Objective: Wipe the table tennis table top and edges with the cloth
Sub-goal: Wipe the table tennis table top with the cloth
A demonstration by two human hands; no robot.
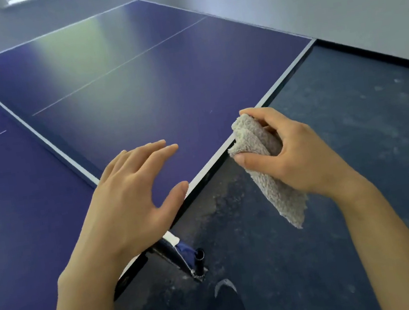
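Blue table (pixel 134 85), white edge lines, thin white centre line, pale glare on the far half. The net (pixel 20 121) crosses it at left. Left hand (pixel 134 191) is palm down over the top beside the near edge, fingers straight and spread, holding nothing; contact unclear. Net clamp (pixel 199 260) sits below the edge. Cloth (pixel 260 162) is grey-beige terry, folded and bunched, its upper end at the table's side edge, its lower end hanging over the dark floor (pixel 356 145). Right hand (pixel 293 152) grips it, thumb and fingers curled round its middle, just right of the edge.
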